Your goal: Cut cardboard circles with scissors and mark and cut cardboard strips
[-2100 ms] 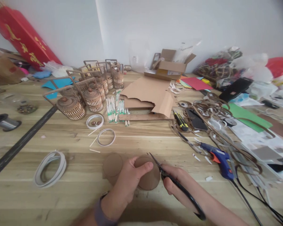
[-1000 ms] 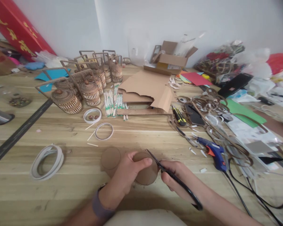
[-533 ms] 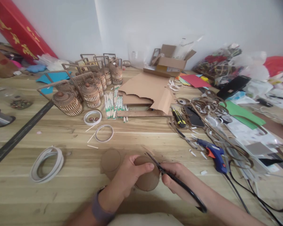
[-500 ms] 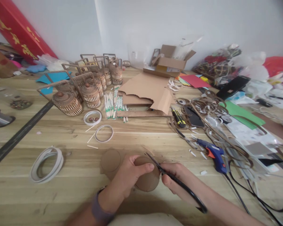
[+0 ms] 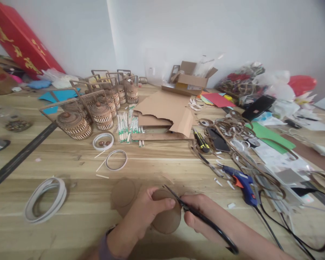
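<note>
Pinched in my left hand (image 5: 147,207) is a round cardboard disc (image 5: 167,219), its thumb lying on top near the disc's upper edge. My right hand (image 5: 199,211) is closed around black-handled scissors (image 5: 208,222). Their blades point up and to the left at the disc's right edge, close to my left thumb; I cannot tell whether they touch the card. Left of my left hand, partly behind it, lies a cardboard piece (image 5: 123,195) with a round outline on it.
A blue glue gun (image 5: 242,182) with its cable lies at right, near a yellow-black utility knife (image 5: 201,140) and tangled brown strips. Tape rolls (image 5: 116,159) and a white strip coil (image 5: 46,200) sit left. Farther back stand several small lidded woven baskets (image 5: 74,124) and torn cardboard (image 5: 165,104).
The camera view has shifted slightly, so the table's things appear a little lower and mostly further left. Both hands keep nearly the same hold on the disc and scissors.
</note>
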The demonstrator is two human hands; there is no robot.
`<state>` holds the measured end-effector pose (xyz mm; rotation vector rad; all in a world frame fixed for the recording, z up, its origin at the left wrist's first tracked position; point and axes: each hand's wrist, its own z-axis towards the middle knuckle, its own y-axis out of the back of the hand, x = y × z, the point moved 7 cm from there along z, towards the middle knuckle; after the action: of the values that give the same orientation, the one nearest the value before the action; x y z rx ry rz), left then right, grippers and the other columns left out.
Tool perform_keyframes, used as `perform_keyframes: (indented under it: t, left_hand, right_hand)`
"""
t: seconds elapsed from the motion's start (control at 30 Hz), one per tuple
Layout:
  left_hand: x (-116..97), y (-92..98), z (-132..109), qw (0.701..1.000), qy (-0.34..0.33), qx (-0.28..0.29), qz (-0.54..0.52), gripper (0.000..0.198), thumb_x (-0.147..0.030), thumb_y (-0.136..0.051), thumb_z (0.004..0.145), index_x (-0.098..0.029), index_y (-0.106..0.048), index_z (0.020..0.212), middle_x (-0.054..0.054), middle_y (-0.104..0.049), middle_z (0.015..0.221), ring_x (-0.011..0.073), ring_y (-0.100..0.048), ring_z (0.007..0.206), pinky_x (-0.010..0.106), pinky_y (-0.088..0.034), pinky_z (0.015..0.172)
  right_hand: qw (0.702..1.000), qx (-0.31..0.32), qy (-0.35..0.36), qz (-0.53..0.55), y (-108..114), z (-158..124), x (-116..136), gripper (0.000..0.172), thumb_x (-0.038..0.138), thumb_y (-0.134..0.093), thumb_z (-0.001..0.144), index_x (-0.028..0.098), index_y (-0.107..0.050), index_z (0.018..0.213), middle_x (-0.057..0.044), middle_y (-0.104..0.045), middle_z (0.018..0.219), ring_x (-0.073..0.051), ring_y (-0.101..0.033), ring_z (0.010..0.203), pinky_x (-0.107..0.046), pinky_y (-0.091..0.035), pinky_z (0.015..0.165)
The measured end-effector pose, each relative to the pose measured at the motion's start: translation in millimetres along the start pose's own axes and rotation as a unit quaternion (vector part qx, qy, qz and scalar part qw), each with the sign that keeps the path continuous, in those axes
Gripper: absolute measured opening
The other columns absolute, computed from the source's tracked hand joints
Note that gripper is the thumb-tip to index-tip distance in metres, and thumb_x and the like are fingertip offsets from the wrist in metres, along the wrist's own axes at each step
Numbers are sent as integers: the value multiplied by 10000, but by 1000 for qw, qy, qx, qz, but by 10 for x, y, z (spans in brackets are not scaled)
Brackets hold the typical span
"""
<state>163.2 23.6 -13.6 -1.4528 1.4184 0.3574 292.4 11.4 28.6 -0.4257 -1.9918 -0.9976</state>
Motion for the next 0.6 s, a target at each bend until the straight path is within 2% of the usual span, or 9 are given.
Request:
perform_keyframes:
  t: [0.2, 0.33, 0.47, 0.6]
  left_hand:
    - [-59, -37, -24, 1000, -9, 7, 5, 267, -353, -874, 574, -206, -814, 789, 0, -795, 808, 202, -677, 791, 299, -483, 804]
    - [-28, 15, -2, 1000, 0, -23, 12, 328, -358, -902, 546, -190, -808, 811, 19, -795, 818, 217, -687, 801, 310, -487, 807]
    - [-40, 122, 8, 990, -20, -108, -88, 482, -403, -955, 491, -170, -768, 870, 45, -790, 851, 211, -699, 770, 295, -509, 726]
    - [-105, 29, 10, 977, -47, -84, -188, 487, -407, -959, 527, -164, -749, 892, 57, -791, 868, 214, -730, 803, 286, -540, 747]
  right_hand:
    - [998, -21, 52, 37, 1, -4, 50, 728, 919, -246, 846, 229, -383, 658, 38, -387, 518, -97, -344, 465, -228, -235, 405]
    - [999, -23, 25, 42, -6, -3, -8, 713, 909, -275, 853, 235, -374, 644, 40, -404, 500, -92, -347, 438, -232, -238, 400]
    - [992, -91, -28, 84, 40, 29, -98, 760, 962, -255, 792, 235, -415, 636, 40, -419, 472, -96, -367, 408, -238, -286, 407]
    - [977, -152, -41, 143, 7, 93, -117, 766, 963, -225, 793, 239, -434, 652, 52, -406, 452, -95, -350, 369, -237, -291, 379]
